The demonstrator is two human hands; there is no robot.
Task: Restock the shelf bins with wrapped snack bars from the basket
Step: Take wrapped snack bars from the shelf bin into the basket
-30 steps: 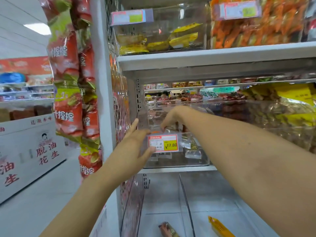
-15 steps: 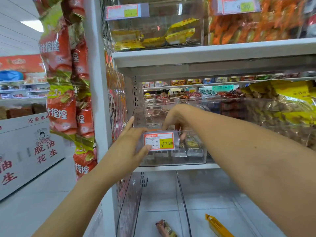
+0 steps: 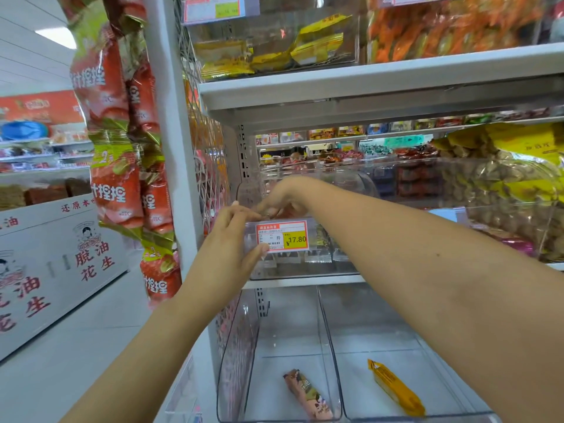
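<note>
Wrapped snack bars are lying in the clear bin at frame centre, behind its price tag. The left hand is gripping the bin's front left corner, thumb on the tag. The right hand is curling over the rim (holding anything? I cannot tell). At the frame's bottom, a brown bar and a yellow bar are lying apart.

1. The middle bin sits on the middle shelf, with its price tag on the near face.
2. The left hand clasps the bin's near left corner; the right hand is over its near rim.
3. Below, the left lower bin and right lower bin stand side by side, with one snack bar in the left and a second bar in the right.
4. The upper bin stands on the shelf above.
5. Hanging bags are left of the shelving.
</note>
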